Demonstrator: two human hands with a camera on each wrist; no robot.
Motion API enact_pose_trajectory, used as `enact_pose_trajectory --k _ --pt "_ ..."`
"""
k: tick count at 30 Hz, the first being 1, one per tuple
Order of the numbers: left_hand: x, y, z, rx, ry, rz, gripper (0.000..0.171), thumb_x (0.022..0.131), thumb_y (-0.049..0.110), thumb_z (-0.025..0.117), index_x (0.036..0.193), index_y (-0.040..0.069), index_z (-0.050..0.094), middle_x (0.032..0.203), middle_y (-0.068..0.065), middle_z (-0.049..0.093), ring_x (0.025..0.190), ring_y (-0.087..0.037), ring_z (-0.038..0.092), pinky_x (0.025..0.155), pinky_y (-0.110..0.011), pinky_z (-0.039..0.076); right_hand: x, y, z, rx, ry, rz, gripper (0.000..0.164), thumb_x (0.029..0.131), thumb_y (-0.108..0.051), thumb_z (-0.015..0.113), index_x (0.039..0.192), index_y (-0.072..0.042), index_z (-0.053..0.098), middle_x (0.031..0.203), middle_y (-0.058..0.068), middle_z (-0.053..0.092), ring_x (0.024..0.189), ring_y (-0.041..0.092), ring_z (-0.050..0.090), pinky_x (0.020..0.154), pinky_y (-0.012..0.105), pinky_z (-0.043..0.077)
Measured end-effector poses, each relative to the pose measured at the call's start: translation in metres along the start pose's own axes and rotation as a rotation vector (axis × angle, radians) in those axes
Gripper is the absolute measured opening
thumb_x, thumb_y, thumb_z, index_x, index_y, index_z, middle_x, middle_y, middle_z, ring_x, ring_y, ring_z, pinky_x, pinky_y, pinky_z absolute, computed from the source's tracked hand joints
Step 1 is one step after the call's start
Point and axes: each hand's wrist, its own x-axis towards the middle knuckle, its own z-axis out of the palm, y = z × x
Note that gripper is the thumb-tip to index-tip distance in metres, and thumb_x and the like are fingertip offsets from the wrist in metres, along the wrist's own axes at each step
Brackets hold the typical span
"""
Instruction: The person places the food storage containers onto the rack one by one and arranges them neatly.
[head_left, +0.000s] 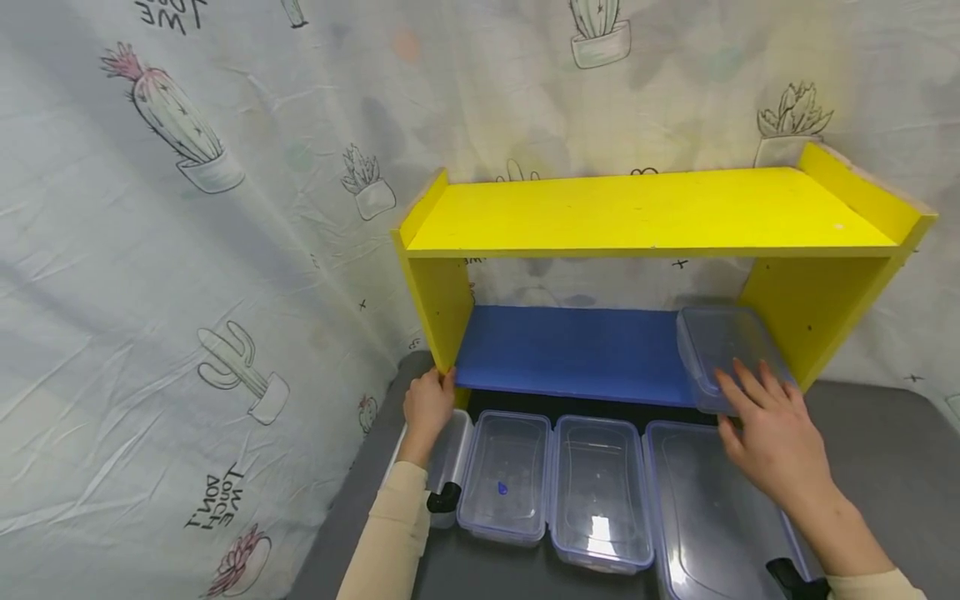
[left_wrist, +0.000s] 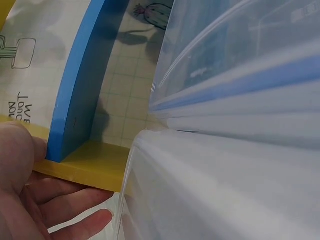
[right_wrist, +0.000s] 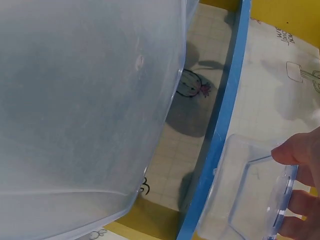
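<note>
Clear lidded boxes (head_left: 602, 467) stand four in a row on the dark grey tabletop (head_left: 862, 467) nearest you, the leftmost partly behind your left wrist; a small blue bit (head_left: 502, 488) shows on or in the second from left, you cannot tell which. Just beyond, your left hand (head_left: 430, 406) pinches the lower left side of the yellow-and-blue shelf unit (head_left: 637, 214) between thumb and fingers. Your right hand (head_left: 783, 443) is spread, its fingers touching a fifth box (head_left: 723, 329), which sits at the right end of the blue shelf board (head_left: 573, 350), beside the yellow side panel. Behind it all, creased pale cloth (head_left: 97, 292), printed with potted cacti and succulents, covers the back and left. Of its lettering (head_left: 215, 500) at lower left you can make out "Touch". Lettering at the top left is cut off by the edge of your head view.
</note>
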Motion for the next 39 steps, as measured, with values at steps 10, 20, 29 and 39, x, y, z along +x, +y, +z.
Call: enact_pose_trajectory --k 10,20,29,39 --pt "-0.001 0.001 -0.002 -0.028 0.013 0.022 0.034 0.097 0.036 0.056 0.076 0.01 0.06 0.063 -0.009 0.057 0.056 -0.029 0.053 0.051 -0.041 0.038 0.006 0.002 0.002 0.005 0.008 0.005 0.046 0.081 -0.001 0.059 0.127 -0.002 0.056 0.131 0.029 0.055 0.122 0.054 0.044 0.101 0.063 0.028" --pt "0.0 -0.001 -0.001 -0.04 0.023 0.035 0.033 0.097 0.035 0.057 0.077 0.009 0.061 0.063 -0.009 0.058 0.055 -0.027 0.053 0.051 -0.041 0.039 0.017 0.008 0.009 0.017 0.012 0.02 0.041 0.083 0.003 0.053 0.124 -0.001 0.058 0.129 0.03 0.056 0.121 0.053 0.044 0.101 0.061 0.028" --pt "0.001 -0.001 0.002 -0.052 0.014 0.026 0.035 0.097 0.037 0.056 0.077 0.01 0.061 0.065 -0.009 0.06 0.054 -0.027 0.053 0.051 -0.039 0.039 0.021 0.014 0.013 0.036 0.002 0.053 0.044 0.083 0.004 0.051 0.126 -0.002 0.058 0.132 0.03 0.055 0.124 0.053 0.043 0.1 0.065 0.028" --pt "-0.001 -0.001 0.0 -0.056 0.032 0.041 0.035 0.097 0.035 0.058 0.075 0.009 0.06 0.065 -0.011 0.061 0.057 -0.03 0.056 0.053 -0.043 0.042 0.024 0.014 0.016 0.018 0.001 0.058 0.043 0.084 0.002 0.049 0.125 -0.001 0.058 0.133 0.032 0.052 0.124 0.053 0.043 0.1 0.064 0.028"
